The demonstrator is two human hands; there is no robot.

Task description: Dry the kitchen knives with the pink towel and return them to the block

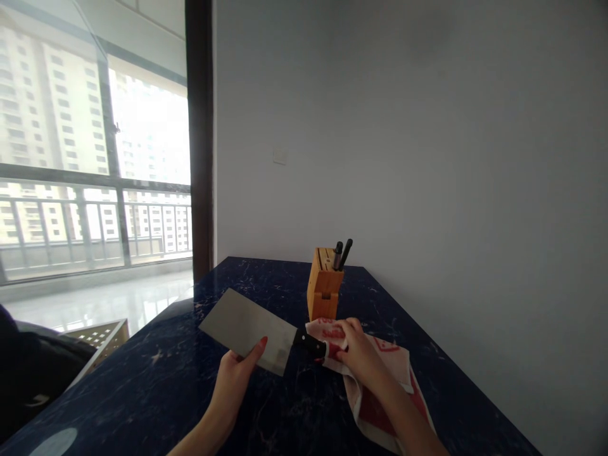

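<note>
A broad steel cleaver (244,328) with a black handle is held flat above the dark marble table (156,386). My left hand (235,377) pinches the blade's near edge, thumb on top. My right hand (358,351) grips a white and red cloth (384,392) wrapped round the end of the cleaver's handle. The cloth trails down onto the table under my right forearm.
A wooden knife block (323,288) with two black-handled tools in it stands just behind the cleaver, near the grey wall (427,158). A large window is at the left. A dark object and a perforated panel sit beyond the table's left edge.
</note>
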